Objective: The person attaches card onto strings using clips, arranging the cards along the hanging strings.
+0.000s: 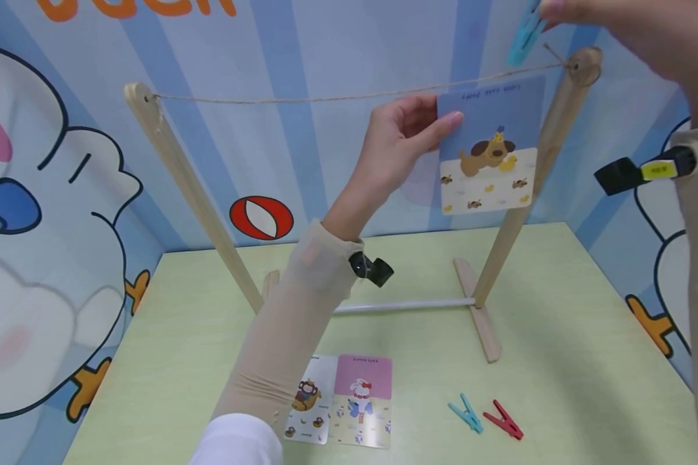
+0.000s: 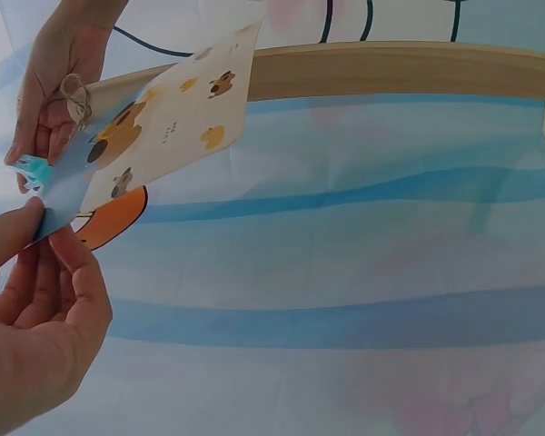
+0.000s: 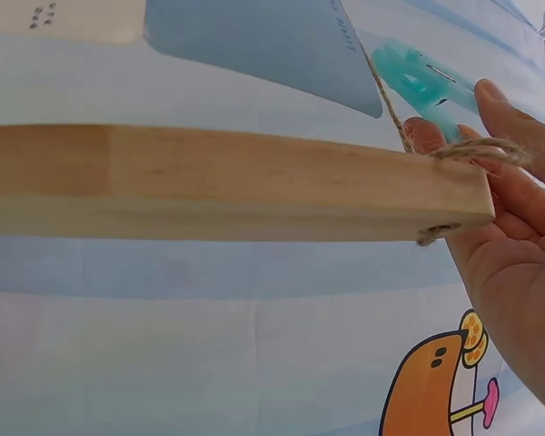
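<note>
My left hand (image 1: 404,139) pinches the left edge of a blue dog card (image 1: 491,145) and holds it up against the twine line (image 1: 326,98) strung between two wooden posts. The left wrist view shows my fingers (image 2: 36,272) on the corner of that card (image 2: 163,127). My right hand (image 1: 616,29) is above the right post (image 1: 558,116) and pinches a turquoise clothespin (image 1: 525,35) just above the card's top edge. In the right wrist view the clothespin (image 3: 427,84) is between my fingertips (image 3: 504,118), beside the card's corner (image 3: 272,36).
Two more cards, a pink one (image 1: 363,397) and a white one (image 1: 311,400), lie on the green table (image 1: 558,361) in front of the stand. A turquoise clothespin (image 1: 465,413) and a red clothespin (image 1: 503,420) lie to their right. The stand's foot (image 1: 478,318) rests mid-table.
</note>
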A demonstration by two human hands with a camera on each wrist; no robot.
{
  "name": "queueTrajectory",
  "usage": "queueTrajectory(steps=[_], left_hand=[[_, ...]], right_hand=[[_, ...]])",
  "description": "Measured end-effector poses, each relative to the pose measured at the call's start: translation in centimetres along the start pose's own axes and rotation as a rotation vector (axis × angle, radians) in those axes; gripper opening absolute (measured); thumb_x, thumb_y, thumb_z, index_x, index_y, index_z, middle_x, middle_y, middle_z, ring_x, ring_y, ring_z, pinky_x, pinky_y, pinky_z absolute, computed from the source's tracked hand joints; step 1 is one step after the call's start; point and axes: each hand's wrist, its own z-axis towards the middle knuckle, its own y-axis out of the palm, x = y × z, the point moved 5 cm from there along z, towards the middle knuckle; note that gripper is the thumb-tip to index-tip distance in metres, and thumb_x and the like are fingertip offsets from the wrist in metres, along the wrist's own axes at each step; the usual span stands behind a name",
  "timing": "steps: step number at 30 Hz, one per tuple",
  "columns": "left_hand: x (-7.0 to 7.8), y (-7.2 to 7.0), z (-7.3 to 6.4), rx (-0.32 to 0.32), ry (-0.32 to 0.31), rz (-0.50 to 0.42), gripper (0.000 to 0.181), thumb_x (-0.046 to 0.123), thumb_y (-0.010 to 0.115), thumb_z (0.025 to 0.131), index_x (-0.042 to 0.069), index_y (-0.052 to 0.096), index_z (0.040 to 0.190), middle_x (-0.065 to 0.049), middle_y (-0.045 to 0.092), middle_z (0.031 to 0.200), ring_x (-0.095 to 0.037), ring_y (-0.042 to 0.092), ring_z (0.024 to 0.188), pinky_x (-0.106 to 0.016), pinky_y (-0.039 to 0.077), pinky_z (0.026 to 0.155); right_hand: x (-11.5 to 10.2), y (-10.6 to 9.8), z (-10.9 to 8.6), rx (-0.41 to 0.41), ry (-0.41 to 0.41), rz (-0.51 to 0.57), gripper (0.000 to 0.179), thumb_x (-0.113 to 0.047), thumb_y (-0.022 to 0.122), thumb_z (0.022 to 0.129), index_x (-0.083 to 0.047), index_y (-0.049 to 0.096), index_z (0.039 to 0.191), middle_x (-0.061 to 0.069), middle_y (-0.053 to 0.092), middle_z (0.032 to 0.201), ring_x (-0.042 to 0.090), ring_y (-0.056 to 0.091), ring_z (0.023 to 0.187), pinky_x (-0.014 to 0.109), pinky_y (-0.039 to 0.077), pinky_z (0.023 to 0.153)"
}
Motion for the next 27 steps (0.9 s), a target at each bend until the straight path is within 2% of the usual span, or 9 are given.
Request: queueTrajectory(steps=[4, 12, 21, 25, 27], left_hand=[[0.23, 0.1, 0.12, 0.009, 0.003, 0.019, 0.029, 0.005, 0.064, 0.085, -0.004, 0.06, 0.112, -0.01, 0.064, 0.096, -0.017, 0.062, 0.084, -0.024, 0.052, 0.075], [0.52, 0.13, 0.27, 0.039, 0.001, 0.04, 0.03, 0.006, 0.064, 0.085, -0.004, 0.06, 0.113, -0.009, 0.064, 0.096, -0.016, 0.061, 0.084, -0.023, 0.051, 0.075], [0.47, 0.17, 0.54, 0.051, -0.01, 0.04, 0.03, 0.006, 0.065, 0.085, -0.004, 0.06, 0.113, -0.009, 0.065, 0.097, -0.015, 0.062, 0.084, -0.022, 0.051, 0.075], [0.47, 0.21, 0.56, 0.05, -0.009, 0.035, 0.03, 0.006, 0.065, 0.085, -0.004, 0.06, 0.112, -0.009, 0.065, 0.097, -0.016, 0.062, 0.084, -0.022, 0.051, 0.075], [0.48, 0.22, 0.54, 0.051, -0.009, 0.033, 0.03, 0.006, 0.065, 0.085, -0.005, 0.06, 0.112, -0.01, 0.065, 0.097, -0.016, 0.062, 0.084, -0.022, 0.051, 0.075]], right_hand=[[-0.38, 0.02, 0.38, 0.0, -0.078, -0.033, 0.043, -0.015, 0.055, 0.091, -0.026, 0.049, 0.132, -0.015, 0.043, 0.103, 0.002, 0.037, 0.099, 0.022, 0.027, 0.097], [-0.35, 0.08, 0.79, 0.022, -0.038, -0.059, 0.039, -0.019, 0.058, 0.089, -0.025, 0.054, 0.127, -0.018, 0.043, 0.099, -0.002, 0.036, 0.098, 0.029, 0.021, 0.104], [-0.3, 0.1, 0.55, 0.007, 0.005, -0.081, 0.056, -0.02, 0.061, 0.086, -0.03, 0.04, 0.137, -0.016, 0.038, 0.113, 0.001, 0.031, 0.105, 0.03, 0.017, 0.107], [-0.51, 0.4, 0.71, -0.022, -0.037, -0.078, 0.054, -0.019, 0.06, 0.088, -0.027, 0.041, 0.137, -0.015, 0.038, 0.114, 0.002, 0.031, 0.106, 0.027, 0.02, 0.104], [-0.44, 0.66, 0.81, -0.047, -0.047, -0.086, 0.049, -0.02, 0.06, 0.089, -0.023, 0.044, 0.135, -0.016, 0.039, 0.109, 0.001, 0.032, 0.102, 0.024, 0.025, 0.1]])
